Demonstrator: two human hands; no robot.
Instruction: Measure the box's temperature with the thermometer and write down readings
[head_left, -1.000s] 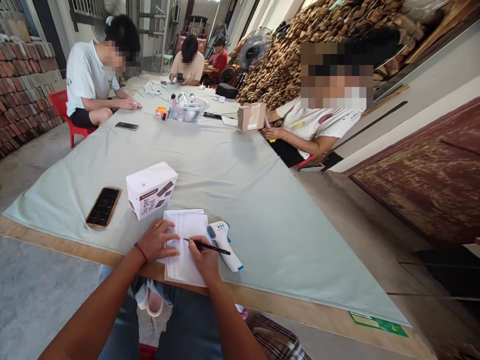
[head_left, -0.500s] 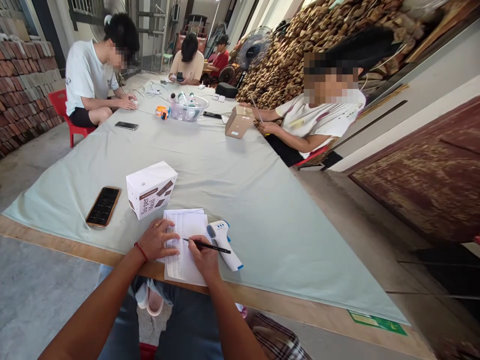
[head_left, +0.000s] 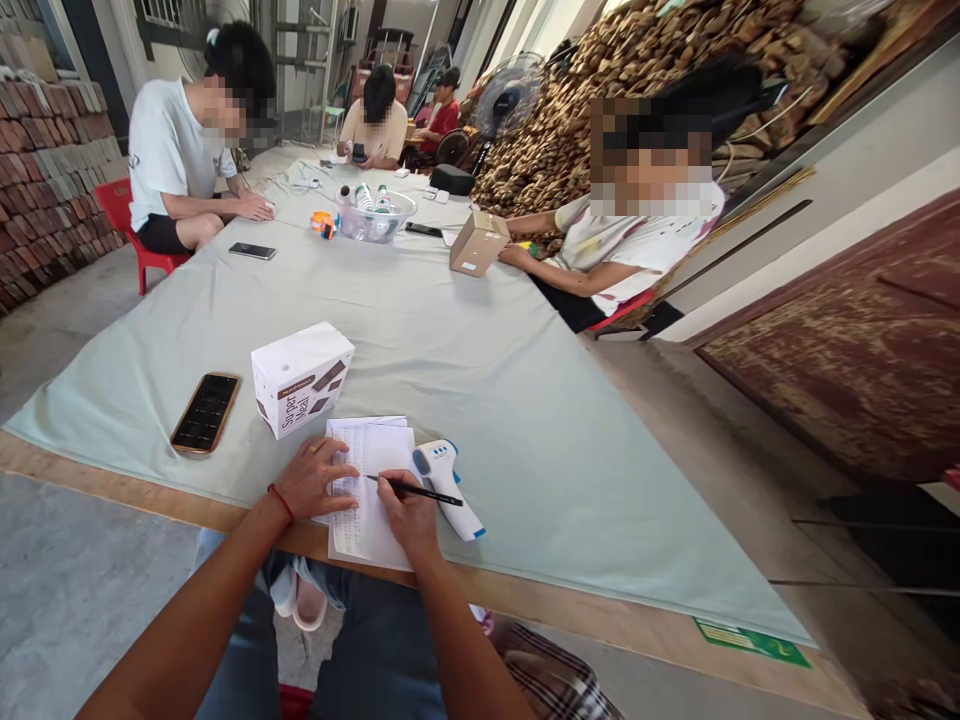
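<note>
My left hand [head_left: 322, 480] lies flat with its fingers apart on the left part of a sheet of paper [head_left: 375, 540]. Small rows of writing cover the paper's left side. My right hand [head_left: 409, 515] is closed around a black pen [head_left: 427, 493], whose tip is at the paper near the left fingertips. Just right of the paper lies a white and blue infrared thermometer [head_left: 457, 500]. Behind the left hand stands a white box [head_left: 300, 375] with brown print. A smartphone [head_left: 206, 412] with a dark screen lies to the left.
A pale green cloth [head_left: 525, 440] covers the table. Farther back are a cardboard box [head_left: 478, 245], a clear basin [head_left: 375, 228] holding bottles, an orange item [head_left: 324, 223] and another phone [head_left: 253, 251]. Several people sit around the table.
Both my hands and the pen stay almost still. The person on the right has leaned forward, hands now close behind the cardboard box.
</note>
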